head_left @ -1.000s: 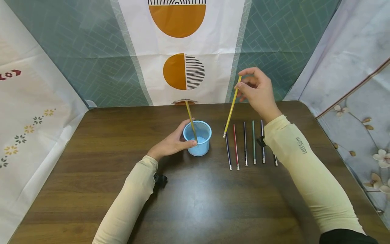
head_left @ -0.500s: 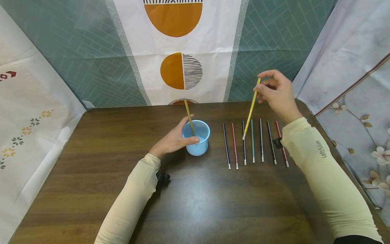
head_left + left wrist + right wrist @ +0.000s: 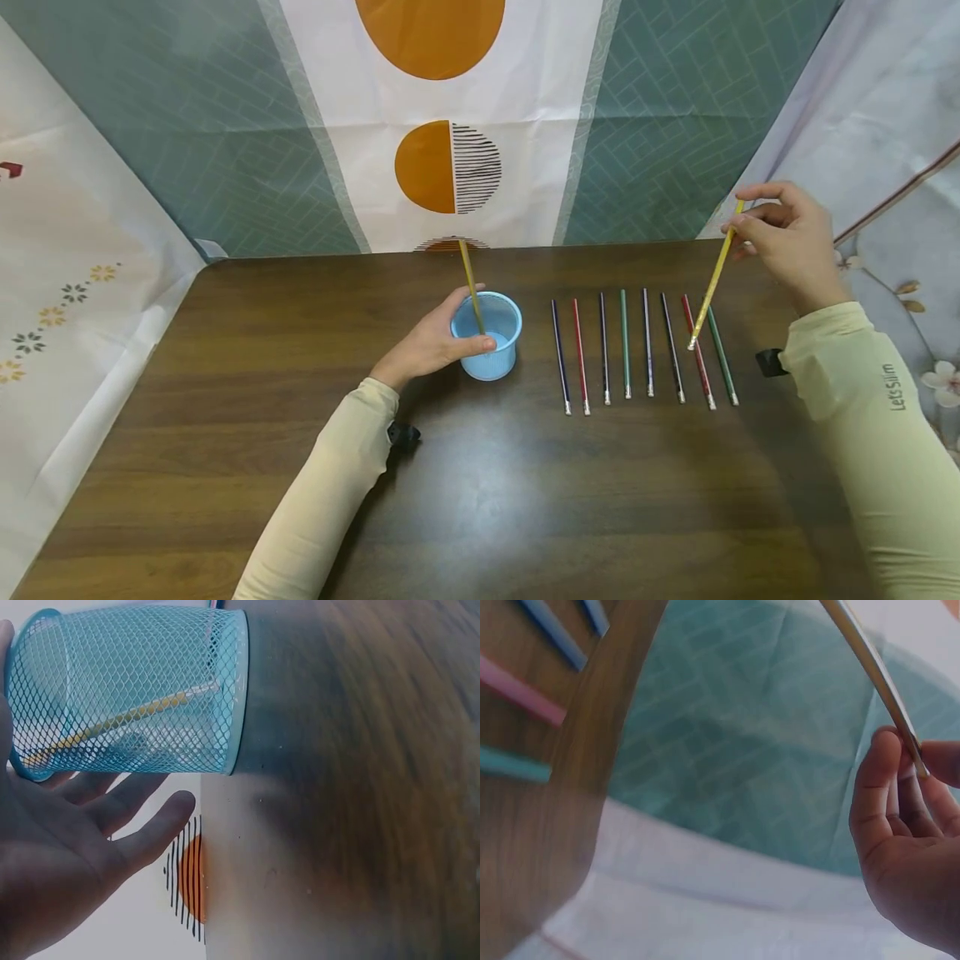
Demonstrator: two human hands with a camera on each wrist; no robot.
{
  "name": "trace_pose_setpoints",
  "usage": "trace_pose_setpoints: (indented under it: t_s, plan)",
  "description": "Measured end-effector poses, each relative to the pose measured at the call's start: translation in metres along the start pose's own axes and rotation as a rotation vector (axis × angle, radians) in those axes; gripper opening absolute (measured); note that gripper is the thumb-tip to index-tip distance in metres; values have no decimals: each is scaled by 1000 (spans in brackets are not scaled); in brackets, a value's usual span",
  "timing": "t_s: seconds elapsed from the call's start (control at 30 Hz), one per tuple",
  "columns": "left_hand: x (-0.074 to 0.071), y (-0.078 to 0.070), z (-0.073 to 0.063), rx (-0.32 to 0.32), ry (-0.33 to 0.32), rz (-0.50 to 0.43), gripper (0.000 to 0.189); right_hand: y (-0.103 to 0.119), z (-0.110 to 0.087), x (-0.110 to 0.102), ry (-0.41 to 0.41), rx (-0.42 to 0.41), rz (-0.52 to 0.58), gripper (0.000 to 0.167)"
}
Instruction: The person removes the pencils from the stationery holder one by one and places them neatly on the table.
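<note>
My left hand (image 3: 427, 342) grips a light blue mesh pencil cup (image 3: 489, 367) standing on the table, thumb across its near side. Inside leans a yellow pencil (image 3: 470, 279), its top above the rim; through the mesh in the left wrist view, its eraser end (image 3: 201, 690) is near the cup's base. My right hand (image 3: 798, 242) pinches a second yellow pencil (image 3: 714, 283) near its upper end, between thumb and fingers, tilted with the eraser end down. That lower end overlaps the right end of a row of pencils, near a red pencil (image 3: 699, 354) and a green pencil (image 3: 722, 354).
The row of pencils lies right of the cup, erasers toward me. It runs from a dark blue pencil (image 3: 561, 358) through a red pencil (image 3: 581, 358) and several others. Behind the brown table (image 3: 480, 500) hangs a patterned cloth (image 3: 525, 183).
My right hand has carried the yellow pencil rightward, from near the cup to over the row's right end, uncovering more pencils. The left hand stays on the cup.
</note>
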State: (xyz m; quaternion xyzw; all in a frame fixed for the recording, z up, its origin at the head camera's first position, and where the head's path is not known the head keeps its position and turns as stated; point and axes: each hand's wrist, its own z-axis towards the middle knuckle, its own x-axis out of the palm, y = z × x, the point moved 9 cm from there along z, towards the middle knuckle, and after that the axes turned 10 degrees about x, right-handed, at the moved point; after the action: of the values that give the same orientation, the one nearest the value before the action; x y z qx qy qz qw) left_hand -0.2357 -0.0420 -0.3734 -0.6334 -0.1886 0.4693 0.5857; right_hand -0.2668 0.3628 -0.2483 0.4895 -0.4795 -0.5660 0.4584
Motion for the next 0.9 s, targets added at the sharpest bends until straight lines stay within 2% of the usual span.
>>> trace_pose_setpoints:
  t_s: [0.2, 0.37, 0.5, 0.67, 0.9]
  plan:
    - [-2, 0, -1, -8, -21, 38, 83, -21, 3, -31, -33, 100, -125, 27]
    - [-1, 1, 0, 12, -20, 29, 83, -46, 6, -48, -25, 181, -308, 27]
    - [-2, 1, 0, 35, -18, 31, 89, -69, 9, -55, 21, 228, -453, 25]
    - [-2, -1, -1, 55, -6, 41, 109, -100, 10, -58, 81, 266, -547, 23]
    - [-1, 0, 0, 50, 14, 28, 108, -132, 13, -56, 149, 336, -684, 36]
